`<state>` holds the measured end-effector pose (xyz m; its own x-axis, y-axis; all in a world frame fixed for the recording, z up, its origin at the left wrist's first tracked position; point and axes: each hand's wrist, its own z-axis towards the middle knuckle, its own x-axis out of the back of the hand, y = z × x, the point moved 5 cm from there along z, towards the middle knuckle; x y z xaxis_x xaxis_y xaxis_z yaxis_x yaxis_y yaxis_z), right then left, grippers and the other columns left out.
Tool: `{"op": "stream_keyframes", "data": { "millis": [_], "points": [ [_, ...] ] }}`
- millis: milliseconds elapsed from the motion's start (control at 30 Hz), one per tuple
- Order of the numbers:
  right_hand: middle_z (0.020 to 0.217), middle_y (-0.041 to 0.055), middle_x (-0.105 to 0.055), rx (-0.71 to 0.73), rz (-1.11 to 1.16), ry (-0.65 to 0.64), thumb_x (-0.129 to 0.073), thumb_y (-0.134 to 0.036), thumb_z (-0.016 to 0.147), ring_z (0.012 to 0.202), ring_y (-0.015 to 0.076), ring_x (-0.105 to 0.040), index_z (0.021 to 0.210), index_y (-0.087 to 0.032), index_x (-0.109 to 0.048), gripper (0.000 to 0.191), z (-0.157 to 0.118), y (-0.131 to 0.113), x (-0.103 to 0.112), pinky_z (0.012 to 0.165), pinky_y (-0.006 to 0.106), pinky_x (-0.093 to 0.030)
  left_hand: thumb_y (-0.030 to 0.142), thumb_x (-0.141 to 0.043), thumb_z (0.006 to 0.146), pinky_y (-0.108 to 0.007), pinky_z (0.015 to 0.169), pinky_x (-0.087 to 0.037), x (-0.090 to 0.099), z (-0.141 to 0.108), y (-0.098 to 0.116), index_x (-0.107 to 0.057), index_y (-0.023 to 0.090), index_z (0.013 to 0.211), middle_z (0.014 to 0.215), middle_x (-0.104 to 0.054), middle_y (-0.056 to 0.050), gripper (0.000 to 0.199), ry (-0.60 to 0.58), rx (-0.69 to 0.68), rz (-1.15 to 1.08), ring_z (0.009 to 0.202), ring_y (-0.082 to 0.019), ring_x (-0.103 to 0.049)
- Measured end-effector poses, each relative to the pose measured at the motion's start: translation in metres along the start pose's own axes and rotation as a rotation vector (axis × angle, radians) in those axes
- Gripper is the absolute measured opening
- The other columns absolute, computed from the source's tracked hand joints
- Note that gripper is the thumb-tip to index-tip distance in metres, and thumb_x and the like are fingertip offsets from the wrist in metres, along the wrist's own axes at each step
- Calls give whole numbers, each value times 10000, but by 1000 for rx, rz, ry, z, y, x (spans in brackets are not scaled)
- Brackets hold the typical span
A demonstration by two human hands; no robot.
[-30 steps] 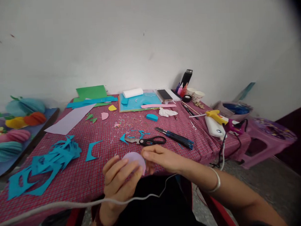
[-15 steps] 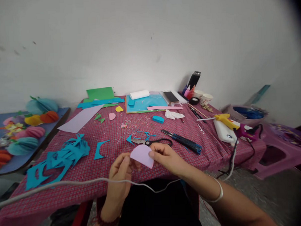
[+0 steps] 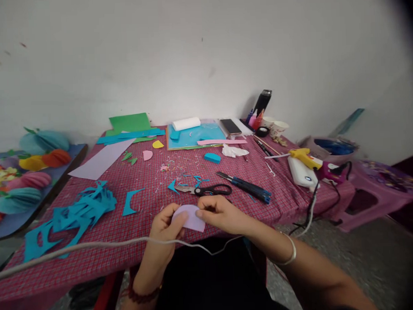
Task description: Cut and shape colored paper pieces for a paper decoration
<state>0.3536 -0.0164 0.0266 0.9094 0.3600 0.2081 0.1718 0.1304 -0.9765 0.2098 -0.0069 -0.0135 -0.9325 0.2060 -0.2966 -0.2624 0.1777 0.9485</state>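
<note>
A lilac half-circle of paper [image 3: 192,221] is held between both hands over the table's front edge. My left hand [image 3: 166,226] pinches its left side, thumb flat on the paper's face. My right hand [image 3: 217,213] grips the upper right edge between thumb and fingers. Just beyond the hands lie black-handled scissors [image 3: 212,190], their blades pointing left. To their right rests a dark blue utility knife [image 3: 246,187] with its blade showing. A small blue paper triangle [image 3: 173,187] is by the scissor tips.
Blue paper offcuts [image 3: 76,211] are heaped at left. A white cable [image 3: 104,244] crosses in front of the table and my wrists. At right, a yellow glue gun [image 3: 305,158] lies on a white power bank [image 3: 302,173]. Paper pumpkins [image 3: 43,140] sit on a board at far left.
My left thumb has slid further onto the lilac paper, and the paper is tilted flatter. My right hand has moved slightly left in view. The camera view has shifted a little.
</note>
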Motion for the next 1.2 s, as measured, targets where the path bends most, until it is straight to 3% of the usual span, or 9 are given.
{"op": "stream_keyframes", "data": {
  "millis": [200,400,533,667,800,933,1067,1200],
  "points": [
    [650,-4,-522,14,227,-36,-386,-599,884,543,95,-480,774,-145,-537,491,0,13,-1,532,230,-404,318,-698,725,-161,430,-297,11,-4,1,-544,162,700,565,-472,65,220,199,-118,-19,469,-50,-388],
    [613,-48,-443,3,265,-52,-559,-538,824,523,70,-396,755,-154,-496,395,-3,11,-14,503,202,-326,310,-670,761,-168,450,-318,12,-11,5,-534,169,712,566,-450,75,202,346,-247,7,474,-55,-382],
    [584,-70,-352,44,252,59,-633,-488,776,527,66,-293,686,-164,-461,379,1,11,-20,486,202,-236,304,-647,780,-179,489,-361,11,-15,1,-539,170,725,613,-493,60,181,406,-352,29,522,-69,-431],
    [572,-63,-351,89,138,197,-609,-395,800,534,73,-300,621,-165,-444,335,3,12,-16,495,213,-233,284,-655,772,-181,509,-391,7,-19,-3,-540,174,725,595,-506,65,166,407,-374,-6,520,-71,-459],
    [565,-62,-350,121,96,207,-588,-336,805,530,75,-304,609,-168,-438,298,-1,9,-11,494,217,-232,284,-705,717,-158,471,-386,3,-14,1,-546,163,651,557,-519,61,210,320,-299,-110,492,-62,-463],
    [565,-65,-340,103,129,205,-597,-379,793,524,72,-290,604,-172,-430,326,-4,9,-5,488,219,-219,298,-803,568,-150,460,-414,3,-4,5,-609,159,657,586,-583,38,255,199,-149,-252,502,-70,-513],
    [550,-73,-327,66,203,192,-629,-444,757,507,62,-270,584,-176,-407,388,-3,14,-3,479,215,-208,506,-799,526,-218,540,-510,5,1,3,-676,175,755,731,-681,-22,420,150,20,-440,659,-151,-628],
    [501,-85,-362,-8,331,136,-653,-482,732,451,50,-288,602,-179,-417,406,-2,20,-7,443,197,-212,578,-764,545,-237,515,-512,4,2,2,-686,170,742,731,-696,-35,460,106,119,-538,635,-162,-631]
  ]
}}
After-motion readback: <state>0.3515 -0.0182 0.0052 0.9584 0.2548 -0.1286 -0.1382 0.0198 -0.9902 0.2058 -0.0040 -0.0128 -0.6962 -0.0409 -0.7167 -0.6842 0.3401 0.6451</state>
